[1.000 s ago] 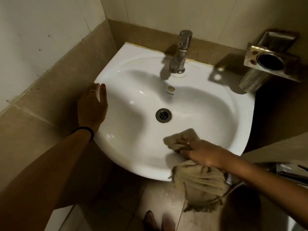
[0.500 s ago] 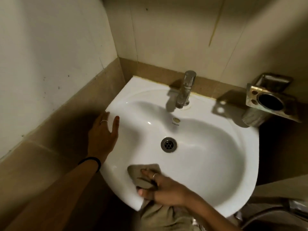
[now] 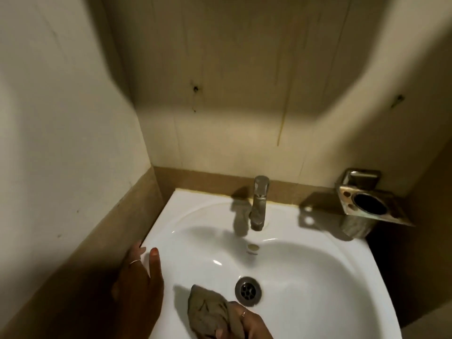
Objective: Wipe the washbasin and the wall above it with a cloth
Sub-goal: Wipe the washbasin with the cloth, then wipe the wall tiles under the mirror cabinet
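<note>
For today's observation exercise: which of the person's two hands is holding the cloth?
The right hand, gripping the cloth inside the washbasin. The left hand rests empty on the basin's left rim.

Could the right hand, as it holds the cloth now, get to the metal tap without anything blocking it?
Probably yes: the right hand grips the crumpled brown cloth, with only open white basin before the metal tap.

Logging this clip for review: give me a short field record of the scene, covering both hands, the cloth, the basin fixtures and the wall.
left hand: open, resting on the washbasin left rim
right hand: grip closed on the cloth
cloth: bunched, inside the bowl, left of the drain
tap: at the back rim, no water seen running
metal holder: on the wall, right of the tap
wall: dark spots and a yellowish streak
</note>
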